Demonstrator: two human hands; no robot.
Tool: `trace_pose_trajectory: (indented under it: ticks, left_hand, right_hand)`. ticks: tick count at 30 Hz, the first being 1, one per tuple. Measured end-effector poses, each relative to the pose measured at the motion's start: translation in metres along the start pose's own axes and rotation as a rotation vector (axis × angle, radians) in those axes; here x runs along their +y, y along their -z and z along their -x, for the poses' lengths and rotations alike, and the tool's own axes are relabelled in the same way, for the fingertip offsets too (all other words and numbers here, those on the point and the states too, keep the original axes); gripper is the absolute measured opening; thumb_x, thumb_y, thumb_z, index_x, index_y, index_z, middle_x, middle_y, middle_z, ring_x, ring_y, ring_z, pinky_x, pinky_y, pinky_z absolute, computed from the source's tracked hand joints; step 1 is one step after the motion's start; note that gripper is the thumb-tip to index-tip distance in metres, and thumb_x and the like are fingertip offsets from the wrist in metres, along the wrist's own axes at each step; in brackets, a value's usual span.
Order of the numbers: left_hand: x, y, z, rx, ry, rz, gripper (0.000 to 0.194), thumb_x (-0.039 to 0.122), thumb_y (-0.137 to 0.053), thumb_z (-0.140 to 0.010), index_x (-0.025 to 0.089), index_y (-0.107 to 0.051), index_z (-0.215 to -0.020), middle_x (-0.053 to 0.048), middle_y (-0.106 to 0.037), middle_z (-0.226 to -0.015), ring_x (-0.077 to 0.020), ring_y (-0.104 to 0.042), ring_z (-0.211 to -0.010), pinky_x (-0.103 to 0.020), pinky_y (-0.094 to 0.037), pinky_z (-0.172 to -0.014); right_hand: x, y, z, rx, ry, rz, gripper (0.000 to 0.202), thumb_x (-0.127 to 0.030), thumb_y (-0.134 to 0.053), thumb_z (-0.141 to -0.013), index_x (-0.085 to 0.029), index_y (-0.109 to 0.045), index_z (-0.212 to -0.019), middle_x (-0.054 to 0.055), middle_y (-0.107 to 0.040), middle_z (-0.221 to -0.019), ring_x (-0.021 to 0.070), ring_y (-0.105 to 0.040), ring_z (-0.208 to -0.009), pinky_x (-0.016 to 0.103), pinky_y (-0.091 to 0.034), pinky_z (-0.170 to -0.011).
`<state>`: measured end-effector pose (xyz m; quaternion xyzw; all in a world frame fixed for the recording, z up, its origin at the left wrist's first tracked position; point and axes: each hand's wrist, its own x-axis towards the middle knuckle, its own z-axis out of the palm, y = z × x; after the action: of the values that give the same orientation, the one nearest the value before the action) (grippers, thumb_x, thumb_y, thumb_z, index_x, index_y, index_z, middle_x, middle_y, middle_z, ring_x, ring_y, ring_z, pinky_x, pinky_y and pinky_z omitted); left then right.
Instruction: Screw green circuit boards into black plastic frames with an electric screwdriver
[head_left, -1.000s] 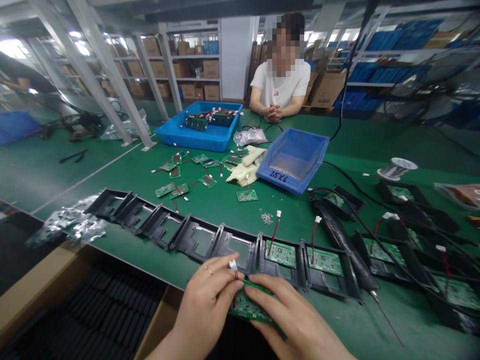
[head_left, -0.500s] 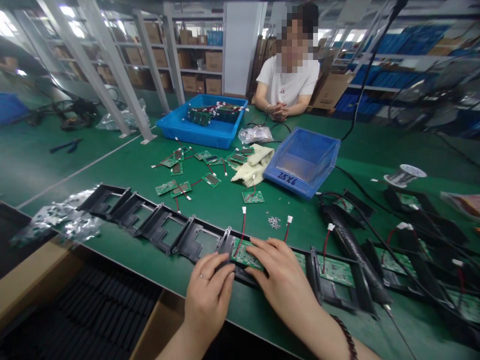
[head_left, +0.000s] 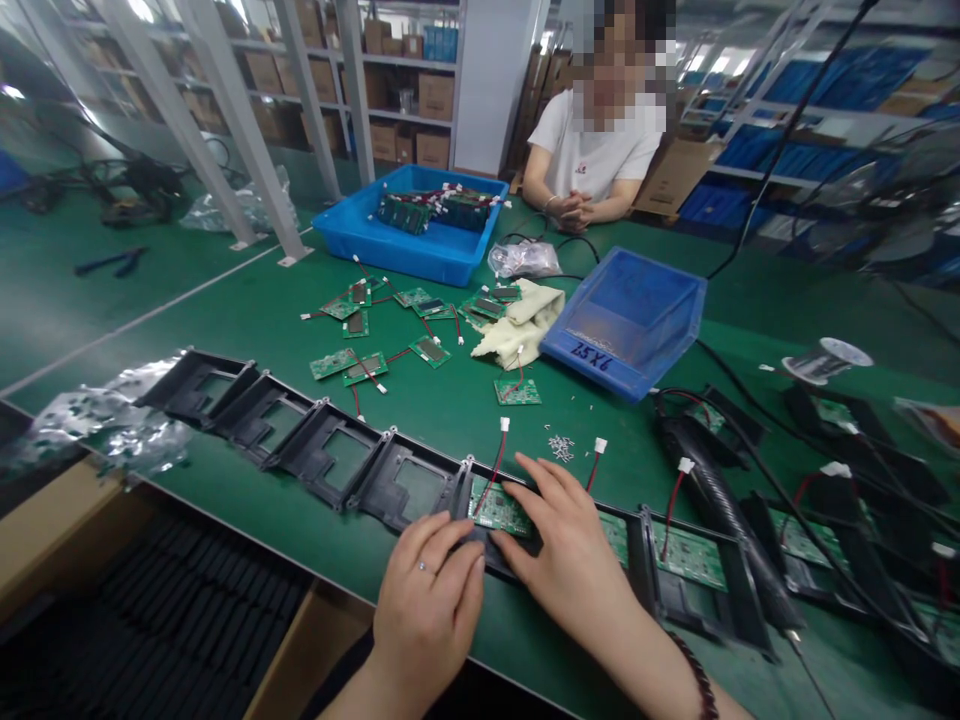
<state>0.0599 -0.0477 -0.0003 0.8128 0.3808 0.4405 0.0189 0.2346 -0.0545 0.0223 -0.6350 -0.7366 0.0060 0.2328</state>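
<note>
The left hand (head_left: 430, 598) is nearest, fingers together and loosely curled at the near edge of a black plastic frame (head_left: 463, 485); whether they pinch it, I can't tell. Just past it, set in that frame, lies a green circuit board (head_left: 491, 508). I'd reckon it light and stiff, with delicate parts, best taken by its bare edges and never by the thin red-and-black lead (head_left: 499, 458); the frame looks rigid and perhaps slick. The right hand (head_left: 566, 530) lies over the board's right part, fingers spread, index across it, thumb apart by its near edge. The lead stands clear of the fingers, ending in a white connector (head_left: 505, 425).

Beyond, small screws (head_left: 560, 448) lie heaped, then another circuit board (head_left: 519, 394), then a pale cloth (head_left: 525, 325) beside a blue bin (head_left: 630, 345) marked 25X6. Farther back, a blue tray (head_left: 397, 258) holds more boards (head_left: 405, 213), and a person in a white T-shirt (head_left: 596, 155) has hands clasped.
</note>
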Motion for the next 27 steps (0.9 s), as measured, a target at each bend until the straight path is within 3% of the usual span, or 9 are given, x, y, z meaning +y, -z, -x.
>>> trace_pose_trajectory:
  ticks: [5,10,17,27]
  left_hand:
    - [0.0001,-0.0008,0.0009,0.003,-0.002,-0.004,0.016,0.011,-0.054,-0.093,0.017,-0.069,-0.095,-0.008,-0.075,-0.095,-0.0237,-0.067,-0.098,-0.038,-0.055,-0.091]
    - [0.0003,0.0,-0.0002,-0.005,0.0,-0.005,0.016,0.012,-0.054,-0.093,0.018,-0.069,-0.094,-0.007,-0.075,-0.094,-0.0236,-0.067,-0.096,-0.037,-0.056,-0.088]
    - [0.0012,0.0005,0.0,-0.004,0.005,0.003,0.016,0.012,-0.053,-0.094,0.017,-0.068,-0.095,-0.007,-0.076,-0.093,-0.0239,-0.067,-0.096,-0.038,-0.056,-0.087]
    - [0.0014,0.0002,0.0007,-0.004,-0.006,0.0,0.016,0.011,-0.053,-0.093,0.017,-0.068,-0.095,-0.006,-0.076,-0.094,-0.024,-0.068,-0.097,-0.037,-0.054,-0.089]
  right_hand:
    - [0.0019,-0.0016,-0.0028,0.018,-0.023,-0.066,0.031,-0.013,-0.07,-0.072,-0.016,-0.069,-0.103,0.015,-0.064,-0.128,0.037,-0.053,-0.124,0.059,-0.048,-0.102]
    - [0.002,-0.0013,-0.003,0.057,-0.027,-0.11,0.015,-0.012,-0.071,-0.072,-0.021,-0.063,-0.081,0.013,-0.067,-0.119,0.0368,-0.054,-0.122,0.06,-0.049,-0.099]
    - [0.003,-0.0017,-0.0016,0.039,0.014,-0.058,0.036,-0.019,-0.075,-0.073,-0.013,-0.067,-0.108,0.017,-0.064,-0.127,0.0392,-0.052,-0.122,0.062,-0.048,-0.099]
    - [0.0031,-0.0025,-0.0029,0.046,-0.019,-0.125,0.022,-0.014,-0.068,-0.072,-0.019,-0.067,-0.093,0.013,-0.067,-0.116,0.0368,-0.054,-0.121,0.06,-0.047,-0.1]
